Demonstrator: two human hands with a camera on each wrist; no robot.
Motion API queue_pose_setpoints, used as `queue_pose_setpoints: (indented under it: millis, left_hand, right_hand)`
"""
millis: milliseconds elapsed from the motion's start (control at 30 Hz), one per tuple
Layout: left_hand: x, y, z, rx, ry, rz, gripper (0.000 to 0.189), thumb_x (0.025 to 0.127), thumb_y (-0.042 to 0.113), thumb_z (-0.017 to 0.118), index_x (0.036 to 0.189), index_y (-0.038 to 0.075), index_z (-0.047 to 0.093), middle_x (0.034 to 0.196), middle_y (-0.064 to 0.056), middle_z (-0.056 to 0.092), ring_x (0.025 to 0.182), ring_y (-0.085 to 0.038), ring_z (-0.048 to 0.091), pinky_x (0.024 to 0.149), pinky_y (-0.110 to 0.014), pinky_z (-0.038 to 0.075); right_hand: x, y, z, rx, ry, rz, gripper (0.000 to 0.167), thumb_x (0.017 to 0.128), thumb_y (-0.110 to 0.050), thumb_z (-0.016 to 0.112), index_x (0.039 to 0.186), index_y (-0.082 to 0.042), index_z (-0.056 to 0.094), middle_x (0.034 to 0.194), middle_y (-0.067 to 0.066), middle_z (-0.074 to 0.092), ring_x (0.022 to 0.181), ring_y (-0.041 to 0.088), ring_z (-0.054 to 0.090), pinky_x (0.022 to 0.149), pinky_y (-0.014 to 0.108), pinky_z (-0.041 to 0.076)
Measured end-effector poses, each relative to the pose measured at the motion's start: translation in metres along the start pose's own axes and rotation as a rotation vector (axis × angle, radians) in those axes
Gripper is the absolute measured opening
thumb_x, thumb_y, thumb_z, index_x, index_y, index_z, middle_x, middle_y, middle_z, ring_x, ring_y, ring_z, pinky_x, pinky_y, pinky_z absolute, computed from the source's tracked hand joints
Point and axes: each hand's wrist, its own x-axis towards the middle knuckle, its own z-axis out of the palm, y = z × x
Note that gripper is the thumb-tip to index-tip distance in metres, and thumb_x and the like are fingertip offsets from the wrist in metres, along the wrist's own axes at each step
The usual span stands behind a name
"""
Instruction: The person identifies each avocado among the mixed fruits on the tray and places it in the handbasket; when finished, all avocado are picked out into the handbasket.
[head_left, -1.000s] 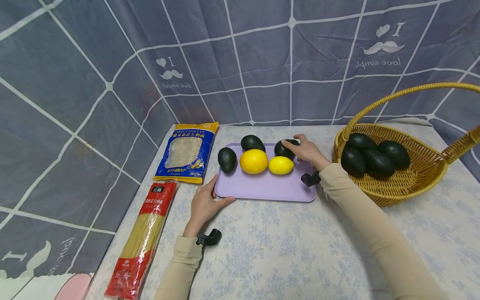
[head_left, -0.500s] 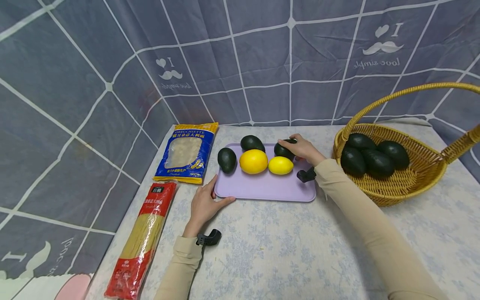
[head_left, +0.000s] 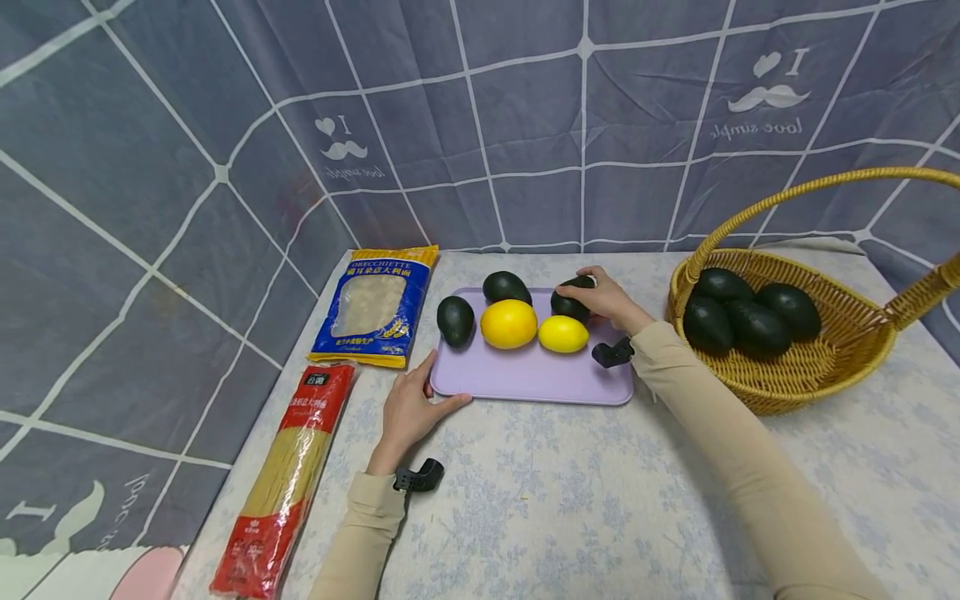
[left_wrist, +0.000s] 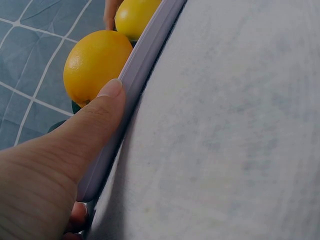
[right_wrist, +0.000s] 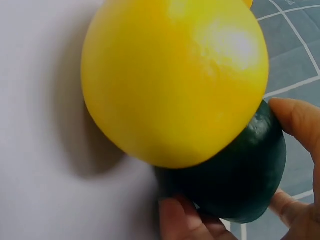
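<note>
A lilac tray (head_left: pixel 525 379) bears several fruits. My left hand (head_left: pixel 408 412) holds its near left corner, the thumb lying on the front rim and the fingers round the side. At the tray's back right, my right hand (head_left: pixel 611 300) grips a dark green avocado (head_left: pixel 570 307) between thumb and fingers. In the right wrist view a yellow lemon (right_wrist: pixel 175 80) partly hides that avocado (right_wrist: pixel 230 175). On the tray's left half are two more avocados (head_left: pixel 455 321) and a larger orange-yellow fruit (head_left: pixel 508 324); the lemon (head_left: pixel 563 334) lies just in front of the gripped avocado.
A wicker basket (head_left: pixel 832 362) with a tall handle stands on the right, several avocados (head_left: pixel 757 325) inside. Left of the tray lie a blue bag of orecchiette (head_left: pixel 375 304) and a red pack of spaghetti (head_left: pixel 288 483). A grey checked cloth (head_left: pixel 525 125) rises behind the table.
My right hand has shifted slightly left and turned the avocado on the tray, so it now tilts more upright. The left hand and the other fruits have stayed in place.
</note>
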Motion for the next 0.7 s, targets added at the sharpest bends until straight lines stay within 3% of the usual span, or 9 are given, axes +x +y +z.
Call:
queue_pose_setpoints:
  millis: [233, 700]
  left_hand:
    - [0.0003, 0.0017, -0.0014, 0.005, 0.006, 0.005, 0.098, 0.068, 0.054, 0.079, 0.145, 0.007, 0.04, 0.071, -0.002, 0.043, 0.072, -0.021, 0.037, 0.059, -0.033, 0.027]
    - [-0.0001, 0.0018, -0.0019, 0.009, 0.001, 0.008, 0.098, 0.069, 0.055, 0.079, 0.145, 0.008, 0.04, 0.071, -0.001, 0.043, 0.072, -0.021, 0.037, 0.059, -0.032, 0.027]
  right_hand:
    - [-0.0011, -0.0001, 0.0022, 0.061, 0.028, -0.016, 0.072, 0.09, -0.036, 0.063, 0.146, -0.013, 0.025, 0.145, 0.026, 0.025, 0.113, 0.039, 0.047, 0.088, 0.045, 0.046]
    - [0.0009, 0.0062, 0.0045, 0.074, 0.057, -0.045, 0.075, 0.09, -0.038, 0.064, 0.147, -0.014, 0.022, 0.146, 0.025, 0.024, 0.116, 0.037, 0.043, 0.086, 0.041, 0.045]
